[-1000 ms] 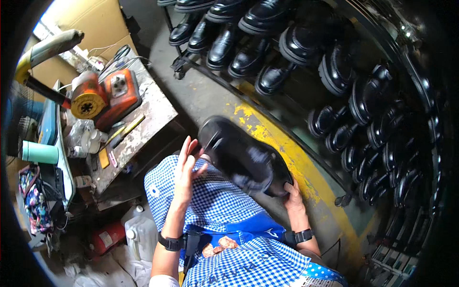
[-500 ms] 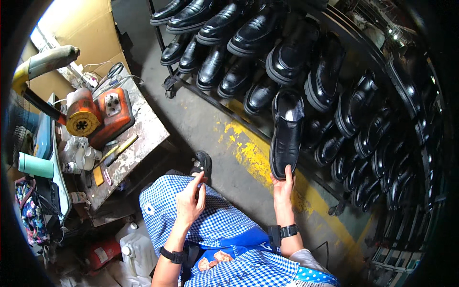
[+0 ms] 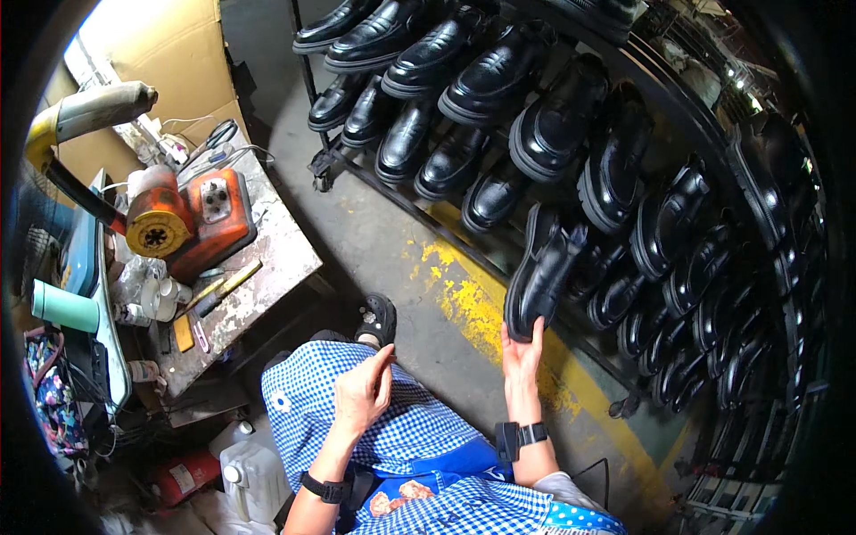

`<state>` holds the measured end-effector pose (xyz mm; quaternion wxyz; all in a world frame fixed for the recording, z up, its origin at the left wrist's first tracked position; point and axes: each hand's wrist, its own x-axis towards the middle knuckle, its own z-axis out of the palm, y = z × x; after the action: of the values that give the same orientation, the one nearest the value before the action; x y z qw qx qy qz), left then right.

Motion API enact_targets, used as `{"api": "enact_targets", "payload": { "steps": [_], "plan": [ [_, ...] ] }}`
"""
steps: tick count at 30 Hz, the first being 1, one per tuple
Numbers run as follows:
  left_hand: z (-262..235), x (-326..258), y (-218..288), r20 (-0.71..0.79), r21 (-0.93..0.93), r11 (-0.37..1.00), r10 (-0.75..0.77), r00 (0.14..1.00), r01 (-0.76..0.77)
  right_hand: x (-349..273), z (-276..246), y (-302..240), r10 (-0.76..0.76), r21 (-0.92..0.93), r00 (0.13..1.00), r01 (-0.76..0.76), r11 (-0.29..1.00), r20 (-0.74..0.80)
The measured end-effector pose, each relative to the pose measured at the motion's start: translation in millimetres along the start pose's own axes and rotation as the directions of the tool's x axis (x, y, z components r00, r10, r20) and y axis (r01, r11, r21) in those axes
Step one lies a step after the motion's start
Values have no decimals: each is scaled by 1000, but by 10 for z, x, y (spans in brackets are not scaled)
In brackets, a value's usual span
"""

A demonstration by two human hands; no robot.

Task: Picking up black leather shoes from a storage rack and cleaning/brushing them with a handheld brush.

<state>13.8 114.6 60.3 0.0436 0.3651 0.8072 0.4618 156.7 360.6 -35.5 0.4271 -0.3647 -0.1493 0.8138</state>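
The right hand (image 3: 522, 352) has its grip clamped on a black shoe's (image 3: 542, 276) heel; the left hand (image 3: 361, 392) hangs loosely open, empty.

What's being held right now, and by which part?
The right hand holds a black shoe by its heel end, toe toward the rack. The left hand is empty, over the lap.

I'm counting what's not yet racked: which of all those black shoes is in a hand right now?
The black shoe in front of the rack's lower row, its heel end held by the right hand. All the other shoes sit untouched on the rack; the left hand is empty.
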Motion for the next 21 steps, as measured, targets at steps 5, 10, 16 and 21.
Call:
{"api": "enact_targets", "payload": {
  "steps": [5, 10, 16, 21],
  "plan": [
    [23, 21, -4, 14, -14, 1000, 5, 1000, -5, 891, 489, -75, -103, 90, 993, 98, 991, 59],
    [4, 3, -19, 21, -16, 999, -39, 999, 40, 1120, 800, -173, 148, -361, 975, -80, 929, 163],
    [17, 10, -40, 46, -4, 1000, 8, 999, -8, 1170, 848, 27, -463, -845, 749, 535, 2, 474],
    [17, 40, -74, 60, 31, 999, 27, 998, -28, 1322, 1393, -130, -150, -523, 557, 606, -599, 817]
  ]
}}
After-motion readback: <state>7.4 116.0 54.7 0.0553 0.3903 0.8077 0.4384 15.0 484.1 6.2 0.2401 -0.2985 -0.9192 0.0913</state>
